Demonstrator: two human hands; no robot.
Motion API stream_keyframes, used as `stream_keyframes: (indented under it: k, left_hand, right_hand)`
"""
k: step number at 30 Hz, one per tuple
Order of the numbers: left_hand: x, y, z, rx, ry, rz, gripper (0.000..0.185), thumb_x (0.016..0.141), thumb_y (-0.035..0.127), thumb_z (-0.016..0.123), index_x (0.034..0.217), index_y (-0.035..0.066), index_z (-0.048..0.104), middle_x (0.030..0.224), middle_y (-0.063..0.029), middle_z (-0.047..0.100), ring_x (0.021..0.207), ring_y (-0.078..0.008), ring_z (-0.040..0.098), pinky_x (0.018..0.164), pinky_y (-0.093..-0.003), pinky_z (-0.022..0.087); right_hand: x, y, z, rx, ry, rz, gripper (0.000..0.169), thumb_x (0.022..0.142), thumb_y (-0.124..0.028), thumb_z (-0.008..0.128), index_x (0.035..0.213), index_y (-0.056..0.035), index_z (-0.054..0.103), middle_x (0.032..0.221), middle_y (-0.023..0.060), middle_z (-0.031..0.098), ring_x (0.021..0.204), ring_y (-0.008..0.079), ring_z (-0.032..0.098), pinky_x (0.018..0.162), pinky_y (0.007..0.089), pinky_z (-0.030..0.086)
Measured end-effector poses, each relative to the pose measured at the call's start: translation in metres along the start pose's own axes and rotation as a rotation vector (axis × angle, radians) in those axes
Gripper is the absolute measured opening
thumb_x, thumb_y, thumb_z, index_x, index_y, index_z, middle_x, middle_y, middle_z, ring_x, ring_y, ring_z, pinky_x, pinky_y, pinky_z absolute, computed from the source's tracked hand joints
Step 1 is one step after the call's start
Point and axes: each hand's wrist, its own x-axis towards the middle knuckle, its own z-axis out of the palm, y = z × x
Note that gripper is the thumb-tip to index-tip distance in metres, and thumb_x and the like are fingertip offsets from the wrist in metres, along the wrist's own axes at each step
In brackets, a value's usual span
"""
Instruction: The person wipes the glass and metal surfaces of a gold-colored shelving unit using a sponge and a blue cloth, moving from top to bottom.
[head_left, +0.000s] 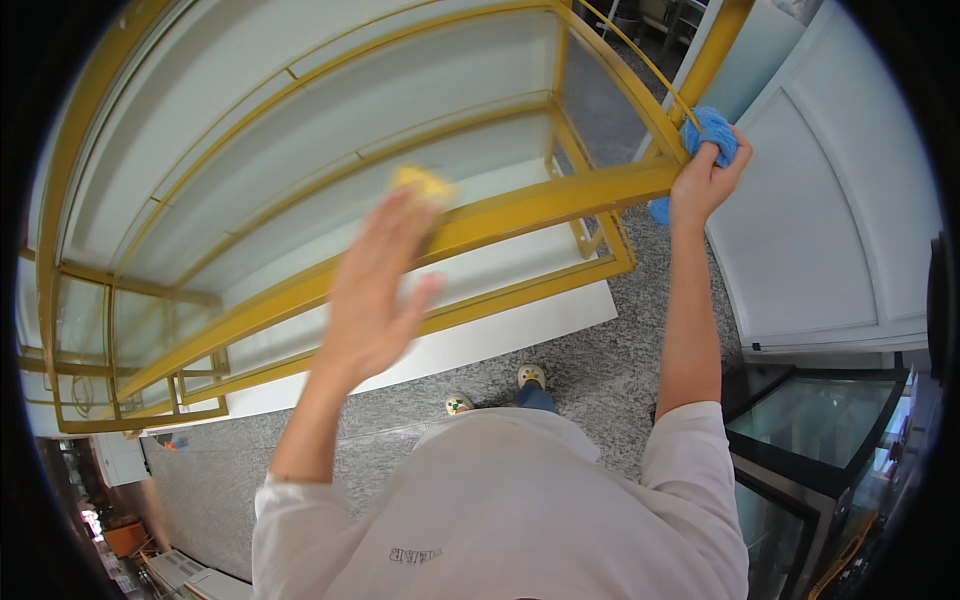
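Note:
A display case with a yellow metal frame and pale panels stands in front of me. My left hand is blurred and reaches over the frame's front rail, fingers extended. Under its fingertips is a yellow sponge or cloth, also blurred, so its exact kind is unclear. My right hand is at the right end of that rail, at the frame's corner. It grips a bunched blue cloth against the corner. A bit of blue shows lower down, beneath the rail.
Thin yellow rails run lengthwise inside the case. Below it, a white base extends over the grey patterned floor. White panels stand close on the right, with a black-framed glass cabinet nearer my right elbow.

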Motion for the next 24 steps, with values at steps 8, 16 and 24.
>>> stream_keyframes:
  k: [8, 16, 24]
  left_hand:
    - [0.115, 0.101, 0.091, -0.003, 0.084, 0.501, 0.062, 0.090, 0.044, 0.055, 0.140, 0.008, 0.044, 0.149, -0.0134, 0.037, 0.139, -0.0298, 0.033, 0.113, -0.0423, 0.030]
    - [-0.022, -0.001, 0.009, 0.368, -0.128, 0.272, 0.059, 0.088, 0.033, 0.059, 0.142, 0.017, 0.045, 0.155, -0.0045, 0.030, 0.143, -0.0277, 0.027, 0.113, -0.0427, 0.031]
    - [-0.204, -0.151, -0.090, 0.463, 0.137, -0.073, 0.043, 0.090, 0.013, 0.043, 0.131, 0.014, 0.058, 0.145, -0.0119, 0.045, 0.137, -0.0338, 0.038, 0.114, -0.0459, 0.030]
  right_hand:
    - [0.003, 0.004, 0.002, 0.083, -0.072, 0.030, 0.022, 0.093, -0.011, 0.049, 0.113, -0.0023, 0.051, 0.102, 0.0100, 0.058, 0.090, 0.0190, 0.056, 0.084, 0.0314, 0.045]
    - [0.006, 0.013, -0.004, 0.030, -0.076, -0.009, 0.019, 0.094, -0.011, 0.046, 0.111, -0.0009, 0.051, 0.102, 0.0085, 0.056, 0.092, 0.0170, 0.053, 0.085, 0.0282, 0.043]
    - [0.006, 0.014, -0.001, 0.149, -0.054, 0.065, 0.021, 0.097, -0.011, 0.044, 0.113, 0.0012, 0.051, 0.105, 0.0102, 0.060, 0.096, 0.0175, 0.060, 0.086, 0.0298, 0.049]
